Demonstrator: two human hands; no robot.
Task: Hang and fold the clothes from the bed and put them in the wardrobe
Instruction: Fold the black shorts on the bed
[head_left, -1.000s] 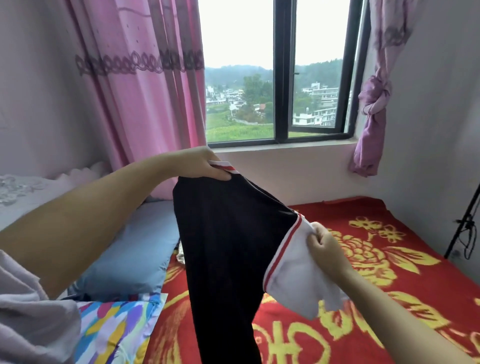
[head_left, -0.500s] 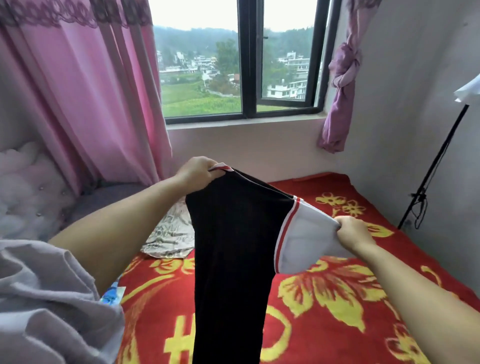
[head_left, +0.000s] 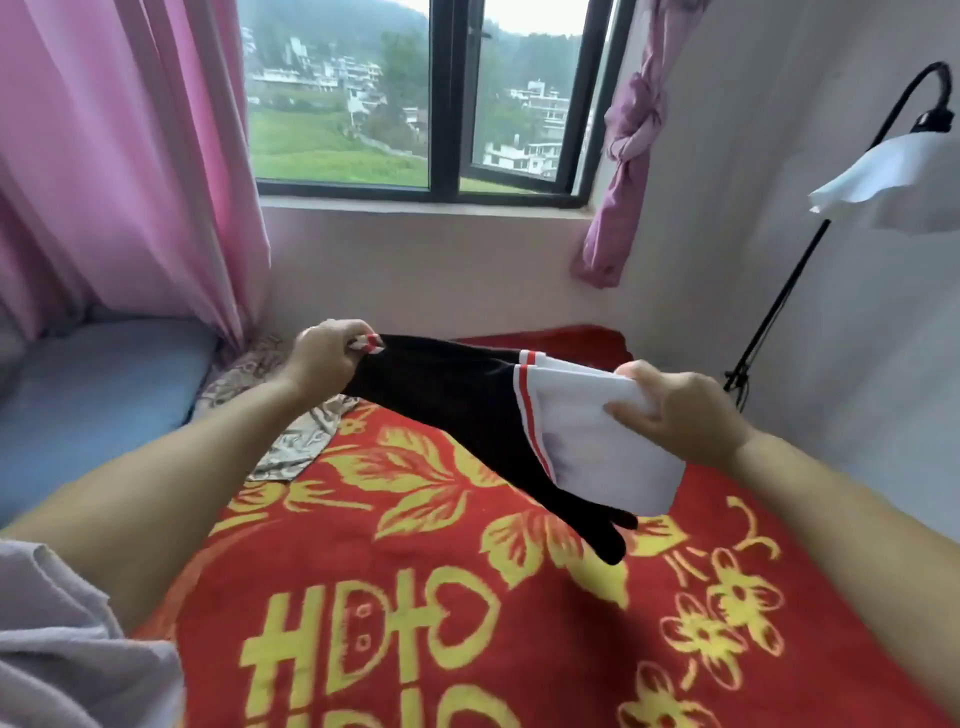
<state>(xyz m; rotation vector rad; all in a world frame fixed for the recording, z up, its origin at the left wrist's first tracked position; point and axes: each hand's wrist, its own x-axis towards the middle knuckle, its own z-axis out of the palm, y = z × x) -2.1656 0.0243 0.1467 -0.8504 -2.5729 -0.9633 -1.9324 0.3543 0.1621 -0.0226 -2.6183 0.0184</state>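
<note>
A person's two bare arms reach out over a bed (head_left: 415, 623) covered by a red blanket with yellow flowers. No container is in view; the bed bears the clothes.

The left hand (head_left: 324, 356), at about 10 o'clock from the middle of the view, has its fingers curled and pinches a red-and-white trimmed corner of a black garment (head_left: 457, 410). The right hand (head_left: 680, 410), at about 2 o'clock, grips the garment's white part (head_left: 597, 447), thumb on top, fingers curled beneath. The garment stretches between the hands above the blanket, its black end drooping toward 5 o'clock.

A patterned grey cloth (head_left: 291, 431) lies on the bed at 9 o'clock, beside a blue pillow (head_left: 93, 395). Pink curtains (head_left: 119, 156) hang at 11 o'clock, a window (head_left: 447, 98) at 12, a lamp (head_left: 893, 176) at 2.
</note>
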